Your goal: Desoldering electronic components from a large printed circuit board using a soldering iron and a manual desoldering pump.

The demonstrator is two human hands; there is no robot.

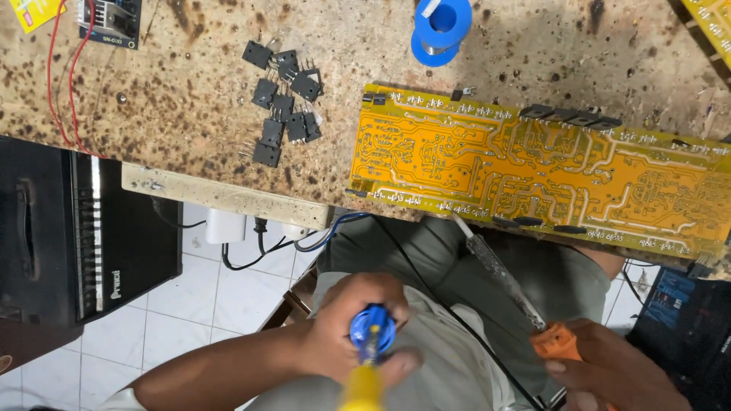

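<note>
My left hand [358, 323] grips a blue and yellow desoldering pump [369, 346] over my lap, its blue end pointing up at the camera. My right hand [613, 365] holds a soldering iron [506, 278] by its orange handle. The iron's tip reaches up to the near edge of a long yellow circuit board [533, 167] that lies solder side up on the scorched workbench [190, 91]. A black cord runs from the iron across my lap.
Several black transistors [283, 103] lie in a loose pile left of the board. A blue solder spool [442, 29] stands at the bench's far edge. A small module with red wires [110, 19] sits far left. A black amplifier box [76, 228] stands on the tiled floor.
</note>
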